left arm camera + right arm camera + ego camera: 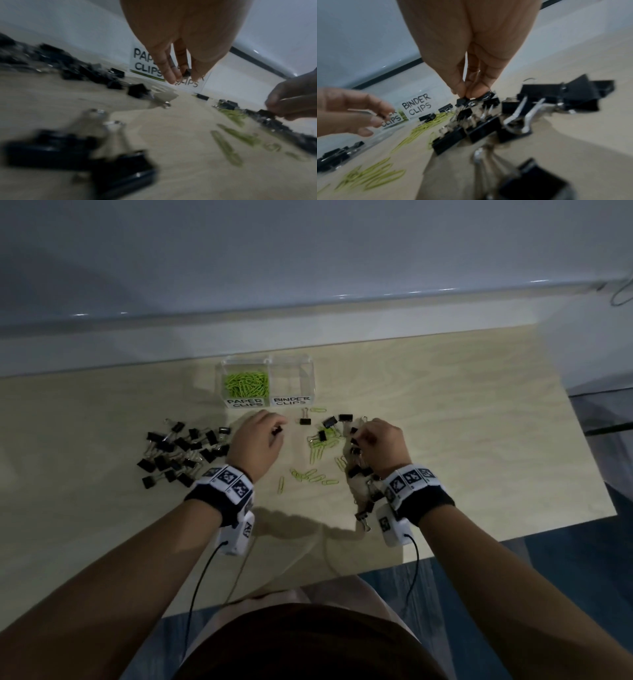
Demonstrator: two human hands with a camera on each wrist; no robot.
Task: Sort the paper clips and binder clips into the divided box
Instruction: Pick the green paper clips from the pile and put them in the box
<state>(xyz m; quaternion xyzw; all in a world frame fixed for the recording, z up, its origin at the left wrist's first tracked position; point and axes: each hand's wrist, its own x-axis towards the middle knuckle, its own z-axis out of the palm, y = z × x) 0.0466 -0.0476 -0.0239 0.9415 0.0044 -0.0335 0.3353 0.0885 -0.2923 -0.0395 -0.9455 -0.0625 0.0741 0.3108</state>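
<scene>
Tabletop: wrist views show pinched clips.

Pale wood table, grey wall, blue floor

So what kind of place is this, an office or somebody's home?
Hard to say; it looks like a plain desk set up for a recording. A pale wooden table stands against a bare grey wall, holding a hand-labelled clear divided box, and both wrists wear cameras.
</scene>
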